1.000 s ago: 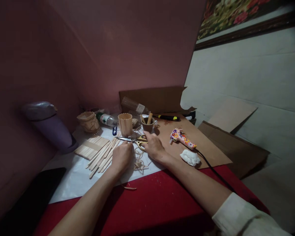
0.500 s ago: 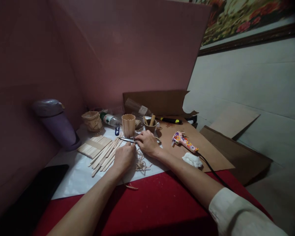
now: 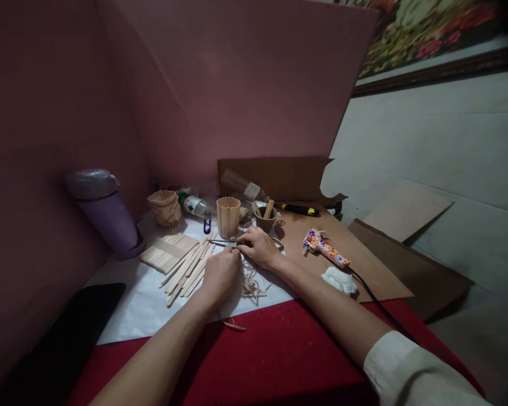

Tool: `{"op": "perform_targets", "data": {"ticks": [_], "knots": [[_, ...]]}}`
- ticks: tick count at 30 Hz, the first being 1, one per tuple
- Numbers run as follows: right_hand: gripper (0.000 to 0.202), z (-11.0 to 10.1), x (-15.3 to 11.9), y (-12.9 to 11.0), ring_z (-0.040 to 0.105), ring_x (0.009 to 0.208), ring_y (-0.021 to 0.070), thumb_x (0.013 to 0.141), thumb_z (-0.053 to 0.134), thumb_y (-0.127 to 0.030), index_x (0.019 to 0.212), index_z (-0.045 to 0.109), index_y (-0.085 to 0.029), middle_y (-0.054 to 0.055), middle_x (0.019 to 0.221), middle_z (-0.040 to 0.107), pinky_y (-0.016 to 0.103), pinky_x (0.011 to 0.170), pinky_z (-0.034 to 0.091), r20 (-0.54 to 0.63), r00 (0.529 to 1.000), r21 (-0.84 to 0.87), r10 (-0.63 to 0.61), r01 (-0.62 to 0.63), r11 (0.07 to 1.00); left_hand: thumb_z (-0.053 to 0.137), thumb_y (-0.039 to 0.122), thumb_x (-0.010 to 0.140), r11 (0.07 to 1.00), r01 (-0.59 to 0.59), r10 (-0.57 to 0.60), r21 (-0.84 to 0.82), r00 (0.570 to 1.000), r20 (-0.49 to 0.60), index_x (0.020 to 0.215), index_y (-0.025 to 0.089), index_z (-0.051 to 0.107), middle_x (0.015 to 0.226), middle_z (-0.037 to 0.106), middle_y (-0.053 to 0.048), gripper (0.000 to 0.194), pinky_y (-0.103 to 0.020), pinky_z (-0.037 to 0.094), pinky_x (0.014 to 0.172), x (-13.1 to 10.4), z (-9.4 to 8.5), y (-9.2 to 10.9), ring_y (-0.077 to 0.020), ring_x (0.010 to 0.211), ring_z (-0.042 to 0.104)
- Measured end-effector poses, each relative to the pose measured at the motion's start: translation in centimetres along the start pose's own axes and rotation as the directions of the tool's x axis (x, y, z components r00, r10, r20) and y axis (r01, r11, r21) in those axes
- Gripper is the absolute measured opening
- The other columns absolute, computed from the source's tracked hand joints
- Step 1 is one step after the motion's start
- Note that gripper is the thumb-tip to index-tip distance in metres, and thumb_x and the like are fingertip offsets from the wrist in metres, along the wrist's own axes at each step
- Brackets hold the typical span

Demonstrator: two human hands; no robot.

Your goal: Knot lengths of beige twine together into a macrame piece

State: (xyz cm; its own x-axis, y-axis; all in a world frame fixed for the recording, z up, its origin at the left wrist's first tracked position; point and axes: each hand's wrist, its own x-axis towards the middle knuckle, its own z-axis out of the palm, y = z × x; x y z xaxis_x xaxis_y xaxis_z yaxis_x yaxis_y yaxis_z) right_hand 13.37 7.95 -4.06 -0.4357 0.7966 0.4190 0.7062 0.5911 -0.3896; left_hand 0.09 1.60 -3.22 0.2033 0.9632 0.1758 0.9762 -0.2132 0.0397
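Observation:
My left hand (image 3: 222, 275) is closed in a pinch low over the white sheet, its fingertips almost meeting those of my right hand. What it pinches is too small to make out. My right hand (image 3: 259, 248) has bent fingers drawn together beside it, and whatever lies between them is hidden. Scissors (image 3: 221, 243) lie just behind the fingertips, blades to the left, part of them covered by the right hand. A loose tangle of twine (image 3: 250, 286) rests below my hands. Left of them, wooden craft sticks (image 3: 188, 270) are fanned out. A stick-covered cup (image 3: 228, 219) stands upright behind the scissors.
A bundle of sticks (image 3: 168, 252), a decorated pot (image 3: 165, 207) and a purple tumbler (image 3: 108, 217) stand leftward. Behind are plastic bottles (image 3: 195, 205) and a small pot (image 3: 265, 218) holding sticks. A flowered glue gun (image 3: 325, 248) with a cord lies on cardboard (image 3: 372, 276) at right.
The whole view has shifted slightly, so everything appears a little further right. Both hands keep nearly the same place and pose, fingertips close together.

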Motion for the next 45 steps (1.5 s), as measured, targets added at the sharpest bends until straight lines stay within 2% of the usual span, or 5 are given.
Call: {"op": "perform_targets", "data": {"ticks": [17, 29, 33, 37, 45], "knots": [[0.011, 0.1, -0.2, -0.3, 0.051, 0.084, 0.0177, 0.078, 0.057, -0.018, 0.086, 0.064, -0.02, 0.002, 0.087, 0.063, 0.028, 0.074, 0.037, -0.017, 0.999, 0.015, 0.029, -0.029, 0.999, 0.038, 0.014, 0.085, 1.0, 0.012, -0.011, -0.028, 1.0, 0.024, 0.095, 0.016, 0.061, 0.09, 0.062, -0.011, 0.025, -0.031, 0.038, 0.06, -0.2, 0.1, 0.0, -0.021, 0.072, 0.061], [0.017, -1.0, -1.6, -1.4, 0.058, 0.073, 0.0152, 0.084, 0.049, -0.02, 0.077, 0.064, -0.017, 0.004, 0.077, 0.067, 0.026, 0.069, 0.039, -0.203, 0.975, 0.154, 0.095, -0.064, 0.986, 0.042, 0.016, 0.083, 0.924, 0.148, -0.168, -0.351, 0.986, -0.025, 0.07, 0.018, 0.063, 0.075, 0.066, -0.008, 0.025, -0.028, 0.035, 0.065, -1.2, -0.5, 0.0, -0.0184, 0.072, 0.059], [0.023, -1.4, -1.6, -2.5, 0.053, 0.049, 0.0124, 0.077, 0.049, -0.016, 0.055, 0.056, -0.017, 0.002, 0.053, 0.061, 0.023, 0.051, 0.036, 0.072, 0.941, 0.314, 0.332, -0.337, 0.888, 0.043, 0.019, 0.083, 0.816, 0.19, -0.251, -0.546, 0.967, -0.038, 0.071, 0.017, 0.065, 0.07, 0.067, -0.008, 0.025, -0.028, 0.036, 0.064, -0.8, -0.6, -0.3, -0.0179, 0.068, 0.059], [0.029, -1.1, -1.1, -2.8, 0.044, 0.029, 0.0099, 0.074, 0.043, -0.014, 0.045, 0.048, -0.017, 0.001, 0.042, 0.056, 0.021, 0.034, 0.029, 0.444, 0.802, 0.441, 0.398, -0.583, 0.682, 0.052, 0.019, 0.075, 0.592, 0.276, -0.355, -0.757, 0.933, 0.063, 0.067, 0.017, 0.063, 0.059, 0.065, -0.006, 0.014, -0.026, 0.038, 0.056, -0.3, 0.1, -1.0, -0.0169, 0.057, 0.059], [0.033, -0.2, -0.5, -2.7, 0.033, 0.022, 0.0065, 0.074, 0.04, -0.015, 0.044, 0.053, -0.015, -0.001, 0.031, 0.048, 0.018, 0.027, 0.023, 0.539, 0.76, 0.491, 0.363, -0.634, 0.597, 0.054, 0.016, 0.068, 0.005, 0.471, -0.22, -0.882, 0.861, 0.459, 0.058, 0.015, 0.053, 0.05, 0.062, -0.006, 0.011, -0.025, 0.042, 0.041, -0.4, 0.2, -0.3, -0.0168, 0.039, 0.057]]}}
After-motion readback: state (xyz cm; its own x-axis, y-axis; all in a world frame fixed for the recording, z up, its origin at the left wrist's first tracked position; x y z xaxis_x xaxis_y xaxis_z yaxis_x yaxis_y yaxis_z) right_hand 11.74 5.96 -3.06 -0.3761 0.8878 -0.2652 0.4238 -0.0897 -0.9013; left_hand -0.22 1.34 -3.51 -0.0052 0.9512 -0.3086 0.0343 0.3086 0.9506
